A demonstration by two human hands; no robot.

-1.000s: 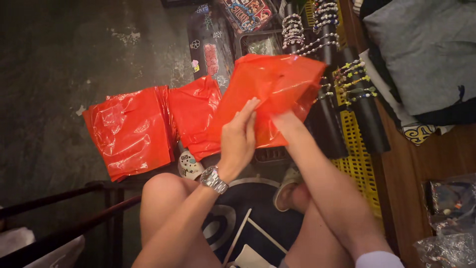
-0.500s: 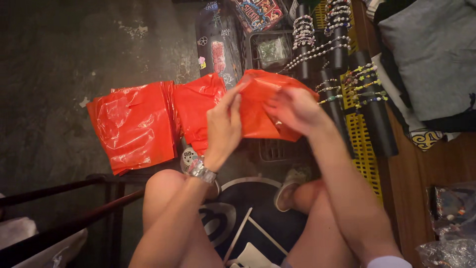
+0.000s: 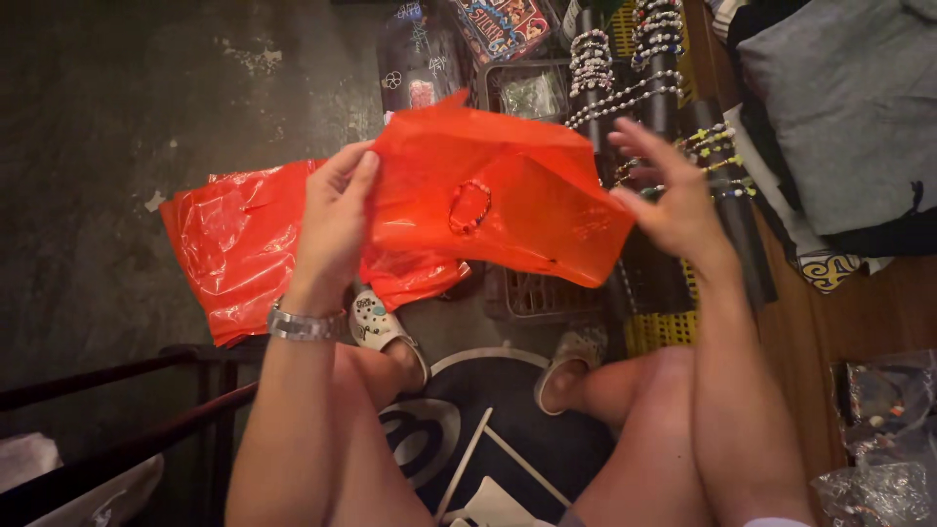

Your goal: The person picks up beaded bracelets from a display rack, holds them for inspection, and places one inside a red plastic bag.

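Seated person, view down over bare knees. Both hands hold up one thin red plastic bag (image 3: 508, 195), spread flat between them above the lap. Left hand (image 3: 337, 220) pinches the bag's left edge, thumb on the near side, fingers curled behind the film, closed on it. Right hand (image 3: 673, 200) is at the bag's right edge with fingers splayed open and pointing up-left; thumb and palm side touch the corner, though whether it truly grips or just props the film is hard to tell. A small bead bracelet (image 3: 469, 207) shows as a dark ring through the film, near the bag's centre, between the two hands, closer to the left one. Metal wristwatch (image 3: 305, 325) on the left wrist. Below and left of the held bag lies a pile of more red bags (image 3: 234, 244) on the dark concrete floor (image 3: 88, 117), partly under the left forearm. Behind the bag, dark display rods (image 3: 654, 88) strung with beaded bracelets, just beyond the right fingertips. Yellow plastic crate (image 3: 659, 330) under them. Grey cloth (image 3: 839, 107) far right. White clogs (image 3: 381, 327) on the feet.
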